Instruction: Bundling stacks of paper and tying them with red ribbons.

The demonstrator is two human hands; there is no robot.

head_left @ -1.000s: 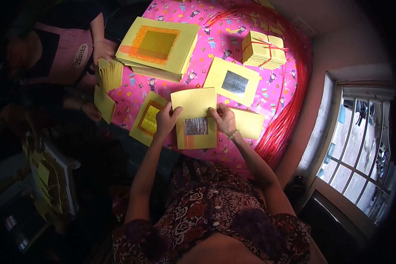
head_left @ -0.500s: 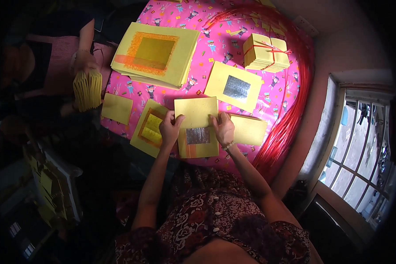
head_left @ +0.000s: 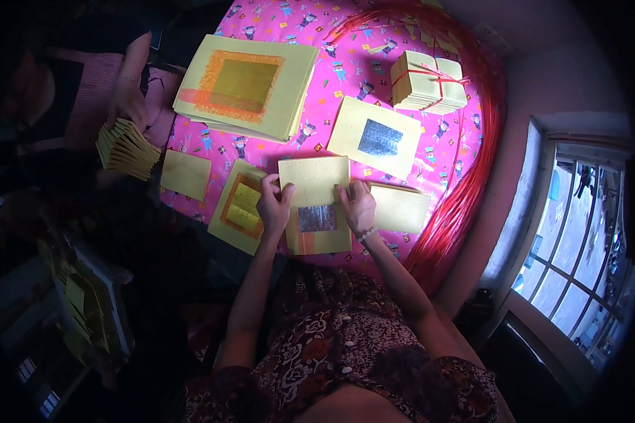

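A plain yellow sheet of paper (head_left: 314,178) is pinched at its lower left by my left hand (head_left: 275,204) and at its lower right by my right hand (head_left: 360,208), thumbs on top. Just below it, partly covered, lies yellow paper with a silver rectangle (head_left: 317,218) and an orange band; whether the two are joined I cannot tell. Beside my left hand rests a yellow paper with an orange-framed gold panel (head_left: 241,204). Plain yellow paper (head_left: 401,209) lies to the right of my right hand.
On the pink patterned tablecloth (head_left: 307,134) are a stack of large gold-panelled sheets (head_left: 243,84), a silver-panelled sheet (head_left: 377,137), a tied yellow bundle (head_left: 430,83), small plain paper (head_left: 185,175) and red strands (head_left: 473,176). At left, a person's hand (head_left: 128,109) holds fanned yellow papers (head_left: 127,149).
My hands and the sheet stay nearly still. The other person's fanned papers have tilted and shifted slightly left.
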